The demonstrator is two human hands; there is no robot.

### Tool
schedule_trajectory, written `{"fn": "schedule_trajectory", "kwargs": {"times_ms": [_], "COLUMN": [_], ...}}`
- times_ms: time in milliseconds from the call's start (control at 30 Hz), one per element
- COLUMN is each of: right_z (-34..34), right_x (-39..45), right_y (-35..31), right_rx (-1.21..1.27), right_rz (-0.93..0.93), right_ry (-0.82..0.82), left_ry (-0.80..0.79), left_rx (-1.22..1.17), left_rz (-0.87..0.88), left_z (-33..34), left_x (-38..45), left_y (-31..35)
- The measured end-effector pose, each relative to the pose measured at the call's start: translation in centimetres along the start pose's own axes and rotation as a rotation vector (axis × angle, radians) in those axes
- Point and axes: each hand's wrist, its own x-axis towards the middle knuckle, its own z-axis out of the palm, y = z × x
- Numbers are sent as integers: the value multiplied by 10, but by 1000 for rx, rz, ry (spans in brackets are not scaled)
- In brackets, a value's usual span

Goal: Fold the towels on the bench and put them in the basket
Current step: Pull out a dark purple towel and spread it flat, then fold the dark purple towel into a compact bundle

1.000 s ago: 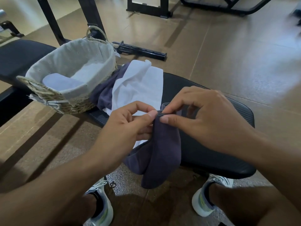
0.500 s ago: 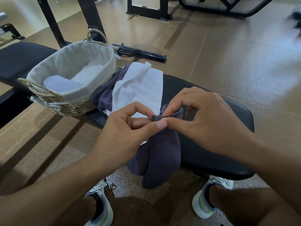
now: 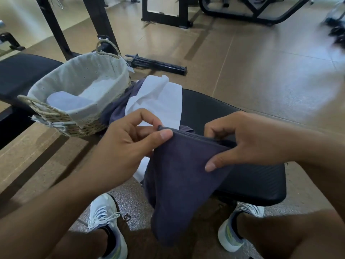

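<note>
Above the near edge of the black padded bench (image 3: 252,176): one dark purple towel (image 3: 179,184), its top hem stretched between the left hand (image 3: 130,139), pinching one corner between thumb and forefinger, and the right hand (image 3: 248,141), gripping the other end with thumb in front and fingers curled behind; its lower part hangs past the bench toward the floor, between two white sneakers. Further back on the bench: a white towel (image 3: 158,101) lying over another purple towel (image 3: 119,109), mostly hidden; a cloth-lined wicker basket (image 3: 56,113) holding a pale folded towel (image 3: 69,101), partly hidden by the rim.
</note>
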Motion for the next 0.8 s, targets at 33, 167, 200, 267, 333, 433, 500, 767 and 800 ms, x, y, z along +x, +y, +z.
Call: {"fn": "schedule_trajectory", "kwargs": {"times_ms": [33,167,200,267,333,433,500,767,800], "right_z": [-2,-14,-17,-18,-9,15,22,-5,-12], "right_x": [-2,-15,-20,-26,-26,-17,-13,-18,-19], "right_y": [-2,-12,-16,-25,-36,-45,-44,-32,-28], "right_rx": [36,107,121,130,61,-120,-184,34,66], "right_rz": [13,89,104,117,117,112,124,126,126], "right_ry": [8,-39,-87,-162,-103,105,146,262,326], "left_ry": [28,-6,-53,-107,-102,-93,-97,-378,-394], "left_rx": [24,69,69,43,45,118,113,258,288], "left_rz": [14,49,55,71,101,116,88,-150,-175], "left_z": [0,-4,-4,2,10,23,26,29,29], "left_x": [1,1,-1,-7,-11,-12,-9,-1,0], "left_y": [0,8,11,15,13,3,-4,-43,-49]}}
